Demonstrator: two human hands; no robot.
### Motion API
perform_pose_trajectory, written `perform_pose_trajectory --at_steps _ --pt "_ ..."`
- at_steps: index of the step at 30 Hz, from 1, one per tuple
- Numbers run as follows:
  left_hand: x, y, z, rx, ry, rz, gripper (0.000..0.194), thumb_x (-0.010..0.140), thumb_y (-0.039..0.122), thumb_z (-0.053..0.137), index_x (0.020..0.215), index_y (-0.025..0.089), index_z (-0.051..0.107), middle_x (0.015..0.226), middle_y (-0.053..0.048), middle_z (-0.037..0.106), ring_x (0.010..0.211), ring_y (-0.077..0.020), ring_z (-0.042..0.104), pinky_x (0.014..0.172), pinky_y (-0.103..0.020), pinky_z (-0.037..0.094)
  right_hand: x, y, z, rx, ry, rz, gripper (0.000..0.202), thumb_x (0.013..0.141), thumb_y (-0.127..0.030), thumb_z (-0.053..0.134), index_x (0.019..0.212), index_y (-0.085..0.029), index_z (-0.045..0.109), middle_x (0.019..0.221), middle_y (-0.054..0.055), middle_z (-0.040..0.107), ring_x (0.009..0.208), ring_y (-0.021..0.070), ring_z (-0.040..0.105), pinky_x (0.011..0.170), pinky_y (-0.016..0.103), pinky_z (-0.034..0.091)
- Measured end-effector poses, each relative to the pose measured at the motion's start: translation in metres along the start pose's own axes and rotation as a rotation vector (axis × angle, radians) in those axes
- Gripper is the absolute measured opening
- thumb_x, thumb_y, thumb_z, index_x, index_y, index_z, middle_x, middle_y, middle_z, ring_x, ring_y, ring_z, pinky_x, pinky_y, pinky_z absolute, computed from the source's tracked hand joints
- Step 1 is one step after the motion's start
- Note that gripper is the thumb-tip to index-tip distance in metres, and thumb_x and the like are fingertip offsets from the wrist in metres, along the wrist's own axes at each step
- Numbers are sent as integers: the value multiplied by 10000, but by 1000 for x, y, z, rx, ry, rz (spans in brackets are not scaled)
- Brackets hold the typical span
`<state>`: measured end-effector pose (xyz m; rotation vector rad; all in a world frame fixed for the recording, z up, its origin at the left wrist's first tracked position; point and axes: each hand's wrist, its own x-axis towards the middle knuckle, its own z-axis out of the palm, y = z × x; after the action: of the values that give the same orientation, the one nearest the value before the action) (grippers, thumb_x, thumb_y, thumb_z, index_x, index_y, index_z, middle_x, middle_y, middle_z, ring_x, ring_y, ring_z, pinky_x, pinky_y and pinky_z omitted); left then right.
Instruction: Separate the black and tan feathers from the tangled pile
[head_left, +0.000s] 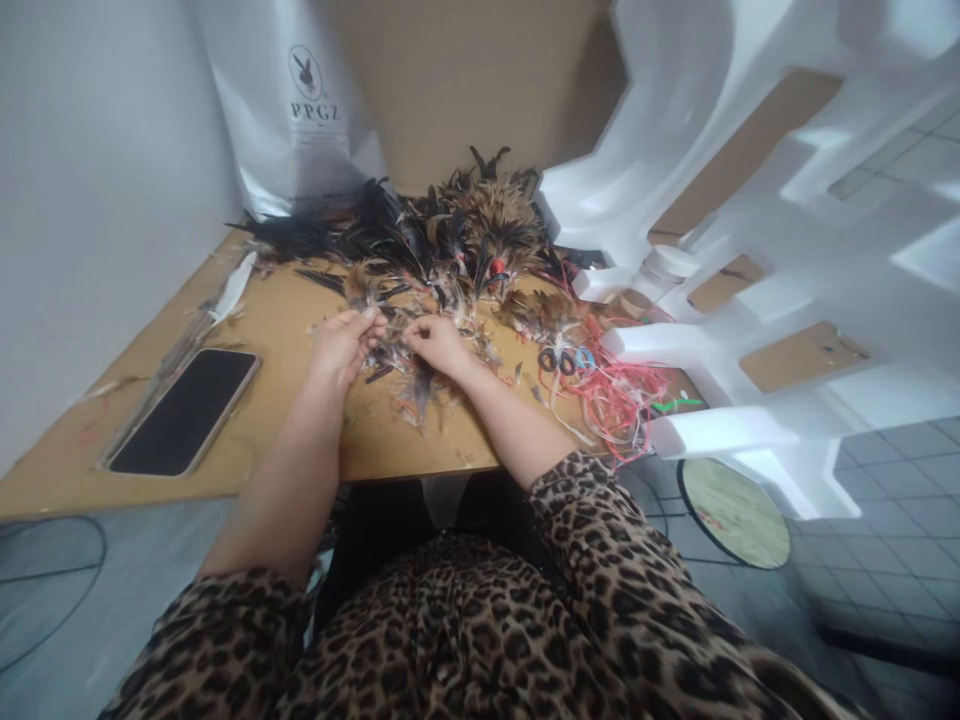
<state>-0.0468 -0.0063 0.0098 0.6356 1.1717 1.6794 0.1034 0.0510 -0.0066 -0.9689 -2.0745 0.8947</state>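
My left hand (346,343) is closed in a pinch at the middle of the wooden table (277,420), and small brownish feathers show at its fingertips. Just to its right, my right hand (435,343) also pinches, its fingertips close to the left ones; what it holds is too small to make out. Loose feather bits (420,395) lie under and in front of both hands. Behind them spreads a large pile of black and brown feathers (450,225). A smaller brown feather bunch (541,312) rests to the right of my right hand.
A phone (184,410) lies at the left by thin sticks and a white feather (236,287). Scissors (559,360) and tangled red string (619,390) are at the right, beside white foam pieces (720,430). A silver bag (300,130) stands behind.
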Motion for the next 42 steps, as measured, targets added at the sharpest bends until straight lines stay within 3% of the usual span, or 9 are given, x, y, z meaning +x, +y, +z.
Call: perform_pose_trajectory --at_steps 3,9,13,16,20,24,27,33,42 --pt "1 -3 -1 -2 -14 6 75 738 156 645 694 97 637 637 -34 655 499 -45 575 434 -114 409 -3 -5 -1 -175 -39 -1 174 739 -282 559 780 -176 691 771 1 667 708 114 566 678 220 403" --pt "1 -6 0 -9 -35 5 69 734 160 650 718 93 641 647 -33 663 478 -45 570 403 -116 392 -5 -26 6 -425 -35 100 333 771 -497 524 790 -210 691 785 27 676 721 152 574 655 249 389" --pt "-1 -5 2 11 -25 -8 75 735 169 653 727 96 638 655 -33 666 478 -46 569 401 -118 388 -4 -30 11 -480 -77 98 212 743 -375 559 721 -198 674 758 38 673 687 160 567 630 258 379" --pt "-2 -3 3 26 -15 -13 76 740 170 646 730 95 639 673 -39 673 487 -44 570 402 -116 382 -1 -22 8 -305 -42 127 136 717 -270 562 693 -188 667 706 13 655 651 129 548 614 237 377" --pt "-3 -4 3 41 -35 -21 91 736 185 652 738 95 647 688 -43 678 499 -43 570 411 -116 384 4 -9 -2 173 24 245 106 675 -248 607 682 -148 643 603 -17 599 526 74 476 539 201 364" --pt "-2 -6 2 51 -50 -29 103 730 201 666 733 100 646 710 -50 683 508 -43 574 415 -113 386 6 -5 -11 619 3 398 112 654 -244 627 654 -146 573 489 -54 522 394 36 350 403 171 244" --pt "-3 -6 2 70 -71 -69 100 737 198 663 744 99 647 723 -54 686 516 -45 584 412 -110 389 6 -6 -15 812 -38 454 183 605 -254 678 673 -161 536 478 -77 493 379 25 339 371 150 175" --pt "-7 -7 7 81 -127 -168 93 732 168 670 762 83 648 771 -80 699 532 -63 616 413 -116 416 6 -6 -14 946 -34 397 294 551 -292 741 691 -165 515 482 -94 477 394 24 382 376 136 222" --pt "-10 -10 10 34 -208 -263 52 757 116 632 724 76 626 775 -106 703 534 -88 633 395 -125 425 3 -12 -6 920 50 336 278 581 -322 720 697 -169 519 471 -95 455 393 22 337 383 153 190"
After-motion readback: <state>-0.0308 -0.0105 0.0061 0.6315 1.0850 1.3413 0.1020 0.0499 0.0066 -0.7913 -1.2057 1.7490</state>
